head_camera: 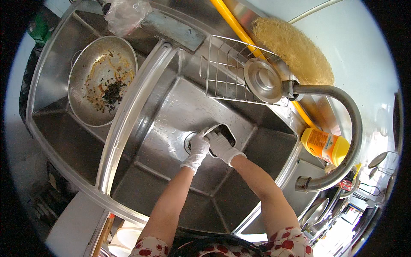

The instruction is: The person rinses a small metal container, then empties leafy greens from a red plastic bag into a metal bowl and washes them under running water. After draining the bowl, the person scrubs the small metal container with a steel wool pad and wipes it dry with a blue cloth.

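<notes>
In the middle basin of a stainless steel sink [144, 180], my gloved left hand [199, 146] grips the left rim of a small rectangular metal container [231, 128] with dark contents or a dark inside. My right hand [221, 144], also in a white glove, reaches over its opening with the fingers inside; whether they pinch anything is hidden. The container is beside and partly over the round drain [187, 145]. Water drops lie on the basin floor. In the left basin rests a round metal pan [96, 69] with dark and yellowish food scraps.
A wire rack [224, 69] with a metal bowl [264, 80] spans the back edge. The curved faucet [354, 128] arches at the right, near a yellow and orange bottle [326, 146]. A yellow hose [231, 21], a fibrous scouring mass [293, 48] and a plastic bag [126, 16] lie behind.
</notes>
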`<state>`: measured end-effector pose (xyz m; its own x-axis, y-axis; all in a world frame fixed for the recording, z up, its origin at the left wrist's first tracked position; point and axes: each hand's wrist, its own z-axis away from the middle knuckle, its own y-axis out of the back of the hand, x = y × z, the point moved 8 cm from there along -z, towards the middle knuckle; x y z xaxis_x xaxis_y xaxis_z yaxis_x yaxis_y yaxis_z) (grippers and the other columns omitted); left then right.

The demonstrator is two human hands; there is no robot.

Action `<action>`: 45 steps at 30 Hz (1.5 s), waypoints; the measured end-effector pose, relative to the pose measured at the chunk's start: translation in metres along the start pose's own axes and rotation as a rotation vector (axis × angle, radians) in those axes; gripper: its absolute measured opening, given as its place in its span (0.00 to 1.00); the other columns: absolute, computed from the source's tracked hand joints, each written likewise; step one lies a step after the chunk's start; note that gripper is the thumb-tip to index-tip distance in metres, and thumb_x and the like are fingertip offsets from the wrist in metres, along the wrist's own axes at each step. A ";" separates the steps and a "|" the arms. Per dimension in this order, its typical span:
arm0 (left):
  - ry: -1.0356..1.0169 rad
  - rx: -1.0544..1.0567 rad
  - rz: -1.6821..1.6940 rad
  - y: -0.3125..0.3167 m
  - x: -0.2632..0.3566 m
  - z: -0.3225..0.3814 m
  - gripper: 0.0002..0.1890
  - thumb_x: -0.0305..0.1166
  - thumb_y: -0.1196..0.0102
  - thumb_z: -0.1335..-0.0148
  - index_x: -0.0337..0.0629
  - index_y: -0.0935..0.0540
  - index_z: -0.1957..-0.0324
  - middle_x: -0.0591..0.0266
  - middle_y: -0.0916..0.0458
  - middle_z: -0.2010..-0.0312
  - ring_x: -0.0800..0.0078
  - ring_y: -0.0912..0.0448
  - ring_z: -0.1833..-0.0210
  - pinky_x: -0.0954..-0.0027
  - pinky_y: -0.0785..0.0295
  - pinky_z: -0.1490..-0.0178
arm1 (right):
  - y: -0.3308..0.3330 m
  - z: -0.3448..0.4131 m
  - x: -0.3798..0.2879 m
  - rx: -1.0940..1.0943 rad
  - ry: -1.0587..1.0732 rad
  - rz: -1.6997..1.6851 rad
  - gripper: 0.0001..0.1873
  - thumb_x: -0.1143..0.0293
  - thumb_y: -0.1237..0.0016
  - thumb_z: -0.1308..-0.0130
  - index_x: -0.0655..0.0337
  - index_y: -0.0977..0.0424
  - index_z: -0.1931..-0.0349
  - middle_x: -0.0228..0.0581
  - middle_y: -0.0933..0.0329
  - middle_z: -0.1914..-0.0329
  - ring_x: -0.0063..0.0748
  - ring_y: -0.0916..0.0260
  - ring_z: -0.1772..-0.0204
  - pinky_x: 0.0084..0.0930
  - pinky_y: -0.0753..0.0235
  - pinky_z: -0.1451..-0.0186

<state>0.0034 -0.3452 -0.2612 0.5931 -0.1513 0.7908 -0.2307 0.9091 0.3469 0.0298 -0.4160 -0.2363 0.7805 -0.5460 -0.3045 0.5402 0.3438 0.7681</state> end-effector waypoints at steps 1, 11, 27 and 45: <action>-0.015 -0.007 -0.003 0.000 0.001 -0.001 0.22 0.24 0.55 0.46 0.48 0.22 0.47 0.42 0.20 0.71 0.51 0.21 0.69 0.58 0.28 0.62 | 0.001 -0.003 0.000 0.027 0.006 0.004 0.19 0.71 0.59 0.41 0.67 0.30 0.49 0.54 0.36 0.41 0.44 0.32 0.42 0.38 0.28 0.48; 0.010 0.087 0.095 -0.001 0.008 0.004 0.24 0.21 0.57 0.49 0.48 0.20 0.49 0.44 0.19 0.69 0.59 0.21 0.72 0.63 0.28 0.61 | -0.006 -0.006 0.031 -0.044 -0.436 -0.112 0.13 0.66 0.57 0.41 0.62 0.22 0.62 0.55 0.24 0.58 0.49 0.24 0.58 0.40 0.25 0.57; 0.014 0.054 0.022 0.000 0.003 -0.001 0.23 0.21 0.56 0.49 0.45 0.21 0.50 0.44 0.19 0.67 0.52 0.20 0.65 0.62 0.27 0.58 | 0.001 -0.001 0.023 -0.127 -0.431 -0.255 0.16 0.60 0.55 0.43 0.63 0.21 0.64 0.53 0.21 0.61 0.48 0.23 0.56 0.40 0.26 0.52; 0.392 0.110 0.653 0.108 0.056 0.042 0.15 0.39 0.51 0.34 0.35 0.24 0.59 0.59 0.23 0.80 0.74 0.26 0.85 0.76 0.32 0.84 | -0.001 0.068 0.030 0.327 -0.443 -1.366 0.18 0.67 0.50 0.37 0.69 0.27 0.50 0.36 0.23 0.59 0.24 0.31 0.53 0.24 0.32 0.48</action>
<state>-0.0211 -0.2722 -0.1583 0.5354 0.5701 0.6232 -0.6911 0.7199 -0.0649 0.0320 -0.4846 -0.2078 -0.4560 -0.5028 -0.7343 0.6216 -0.7704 0.1415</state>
